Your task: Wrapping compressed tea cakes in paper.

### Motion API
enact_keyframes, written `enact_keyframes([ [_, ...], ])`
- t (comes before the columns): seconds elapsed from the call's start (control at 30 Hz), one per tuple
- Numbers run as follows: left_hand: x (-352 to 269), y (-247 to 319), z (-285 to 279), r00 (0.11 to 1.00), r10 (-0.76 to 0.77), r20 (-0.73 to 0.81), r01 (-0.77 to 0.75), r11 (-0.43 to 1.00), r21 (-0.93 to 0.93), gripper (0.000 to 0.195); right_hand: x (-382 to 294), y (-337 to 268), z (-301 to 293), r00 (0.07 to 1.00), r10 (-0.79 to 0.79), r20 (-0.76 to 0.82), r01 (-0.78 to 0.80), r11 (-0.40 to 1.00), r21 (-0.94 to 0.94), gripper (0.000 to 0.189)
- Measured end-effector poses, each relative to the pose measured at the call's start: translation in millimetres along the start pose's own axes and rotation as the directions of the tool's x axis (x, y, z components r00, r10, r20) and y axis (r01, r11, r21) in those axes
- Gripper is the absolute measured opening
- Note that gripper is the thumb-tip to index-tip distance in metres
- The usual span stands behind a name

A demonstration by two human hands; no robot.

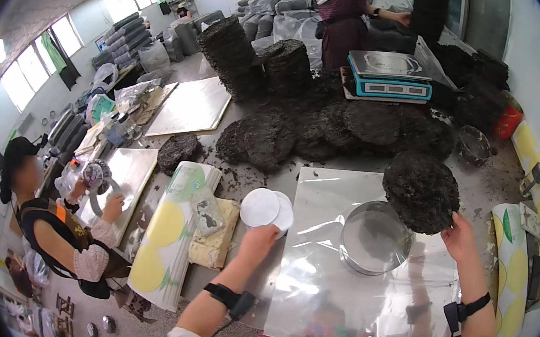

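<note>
My right hand grips the lower edge of a dark, rough-textured round cake of pressed material, held beside a metal ring mould. The ring lies on a clear plastic sheet over the table. At the sheet's left edge, my left hand pinches a white paper disc; another white disc overlaps it. Whether my fingers hold one disc or both is hard to tell. More dark round cakes lie in an overlapping row behind the sheet.
A digital scale stands behind, near tall dark stacks. Printed sheets and a yellowish block lie left; a metal bowl stands right. One co-worker works at left, another behind the scale.
</note>
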State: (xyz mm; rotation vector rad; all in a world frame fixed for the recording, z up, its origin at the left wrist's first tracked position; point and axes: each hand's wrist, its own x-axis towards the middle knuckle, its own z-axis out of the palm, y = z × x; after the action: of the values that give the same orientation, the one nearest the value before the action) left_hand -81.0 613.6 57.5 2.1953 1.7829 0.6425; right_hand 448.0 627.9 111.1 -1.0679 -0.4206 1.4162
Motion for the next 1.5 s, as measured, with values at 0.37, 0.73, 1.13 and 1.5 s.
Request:
enact_keyframes([
  [0.37, 23, -30, 2, 0.999, 0.052, -0.001, -0.049, 0.954, 0.297, 0.026, -29, 10, 22, 0.999, -0.002, 0.052, 0.001, 1.000, 0.026, 0.025],
  [0.73, 14, -10, -6, 0.949, 0.071, -0.309, -0.121, 0.982, -0.146, 0.017, -41, 14, 25, 0.998, -0.037, 0.059, 0.035, 0.999, 0.034, 0.028],
  [1.13, 55, 55, -23, 0.946, -0.107, -0.306, -0.073, 0.849, -0.523, 0.007, -55, 2, -17, 0.993, -0.117, -0.035, 0.119, 0.991, 0.058, 0.028],
  [1.5, 65, 171, 31, 0.963, 0.084, -0.258, -0.240, 0.710, -0.662, 0.012, -75, 5, 4, 0.994, -0.092, 0.067, 0.099, 0.989, -0.108, 0.031],
])
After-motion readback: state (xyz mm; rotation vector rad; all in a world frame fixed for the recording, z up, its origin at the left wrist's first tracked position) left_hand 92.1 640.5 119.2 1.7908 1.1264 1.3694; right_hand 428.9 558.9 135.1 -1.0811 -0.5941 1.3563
